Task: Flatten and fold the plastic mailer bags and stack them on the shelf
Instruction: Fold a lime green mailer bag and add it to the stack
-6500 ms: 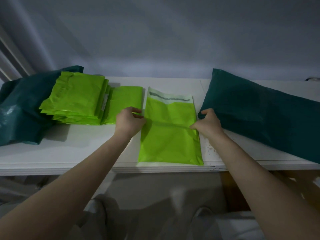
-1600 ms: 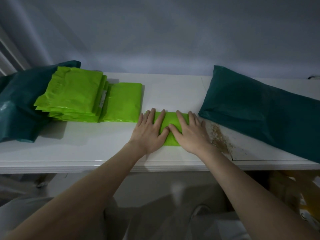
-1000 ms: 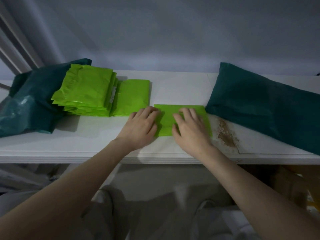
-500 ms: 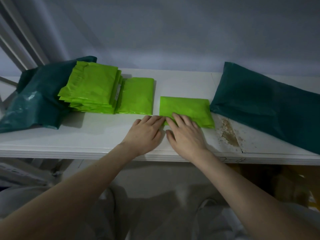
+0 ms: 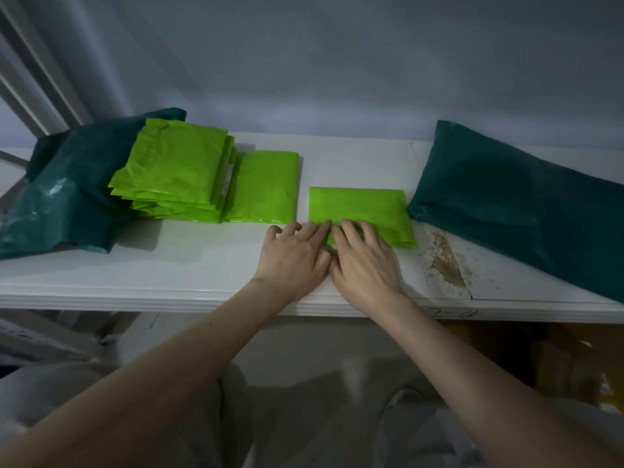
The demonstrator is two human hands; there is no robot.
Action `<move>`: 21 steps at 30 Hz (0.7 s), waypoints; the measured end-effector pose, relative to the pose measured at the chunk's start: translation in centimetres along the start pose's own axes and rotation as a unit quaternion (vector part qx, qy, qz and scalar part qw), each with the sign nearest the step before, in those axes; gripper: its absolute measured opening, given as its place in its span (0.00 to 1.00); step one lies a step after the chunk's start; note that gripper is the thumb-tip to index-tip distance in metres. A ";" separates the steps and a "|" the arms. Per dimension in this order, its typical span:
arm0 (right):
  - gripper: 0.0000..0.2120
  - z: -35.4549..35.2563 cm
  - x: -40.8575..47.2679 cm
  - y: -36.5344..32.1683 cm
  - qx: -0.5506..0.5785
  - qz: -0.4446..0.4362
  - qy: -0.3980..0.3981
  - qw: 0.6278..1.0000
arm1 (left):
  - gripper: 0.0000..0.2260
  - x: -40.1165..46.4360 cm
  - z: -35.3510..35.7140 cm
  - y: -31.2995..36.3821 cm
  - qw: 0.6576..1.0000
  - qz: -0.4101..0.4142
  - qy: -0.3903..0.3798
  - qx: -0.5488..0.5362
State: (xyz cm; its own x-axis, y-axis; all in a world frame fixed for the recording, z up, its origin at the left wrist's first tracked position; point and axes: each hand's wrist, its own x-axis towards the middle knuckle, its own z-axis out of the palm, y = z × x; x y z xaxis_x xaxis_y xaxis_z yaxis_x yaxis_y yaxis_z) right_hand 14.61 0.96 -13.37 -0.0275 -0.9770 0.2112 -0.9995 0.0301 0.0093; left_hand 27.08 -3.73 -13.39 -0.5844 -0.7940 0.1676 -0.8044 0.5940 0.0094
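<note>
A folded lime-green mailer bag (image 5: 361, 207) lies flat on the white shelf (image 5: 202, 265), near its middle. My left hand (image 5: 293, 256) rests palm down at the bag's near left corner, fingertips touching its edge. My right hand (image 5: 364, 261) lies flat beside it with its fingers on the bag's near edge. Neither hand grips anything. To the left sits a single folded green bag (image 5: 265, 187), and beyond it a slanting pile of several green mailer bags (image 5: 175, 173).
A dark teal bag (image 5: 67, 197) lies under the green pile at the far left. A large dark teal bag (image 5: 526, 204) fills the shelf's right end. Chipped, brownish paint (image 5: 444, 261) marks the shelf right of my hands. The wall stands close behind.
The long flat bag has been folded into a small rectangle. Over the last second my hands slid from on top of it back to its near edge.
</note>
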 end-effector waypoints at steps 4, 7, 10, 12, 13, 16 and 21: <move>0.24 -0.6 -0.3 0.4 -0.027 0.019 0.005 0.999 | 0.27 0.3 0.2 0.1 1.000 0.002 0.007 0.023; 0.24 -0.8 -0.5 0.7 -0.018 0.027 -0.001 0.999 | 0.24 0.2 0.6 0.2 0.999 -0.006 0.031 0.036; 0.23 -0.8 -0.6 1.1 -0.004 0.038 -0.005 0.999 | 0.23 0.3 0.8 0.3 0.998 -0.010 0.044 0.033; 0.22 -0.9 -0.8 2.0 -0.002 0.058 -0.001 0.998 | 0.25 0.3 0.5 0.5 0.999 -0.012 0.029 0.020; 0.21 -1.0 -0.9 2.6 -0.004 0.075 -0.003 0.997 | 0.26 0.3 0.3 0.5 1.000 -0.017 0.021 0.013; 0.20 -1.3 -1.4 4.1 -0.006 0.109 -0.010 0.994 | 0.29 0.5 0.0 0.5 1.000 -0.025 0.014 -0.002; 0.15 -1.5 -1.6 4.8 0.011 0.091 -0.026 0.995 | 0.35 1.4 -1.0 1.5 0.999 -0.032 0.016 -0.030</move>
State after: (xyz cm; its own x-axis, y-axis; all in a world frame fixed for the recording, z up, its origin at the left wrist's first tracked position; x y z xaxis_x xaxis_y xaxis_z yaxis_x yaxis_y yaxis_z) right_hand 9.90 2.97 -12.16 -0.2075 -0.9657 0.1560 -0.9782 0.2027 -0.0458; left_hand 25.21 -3.82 -12.16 -0.5277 -0.8263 0.1969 -0.8312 0.5501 0.0804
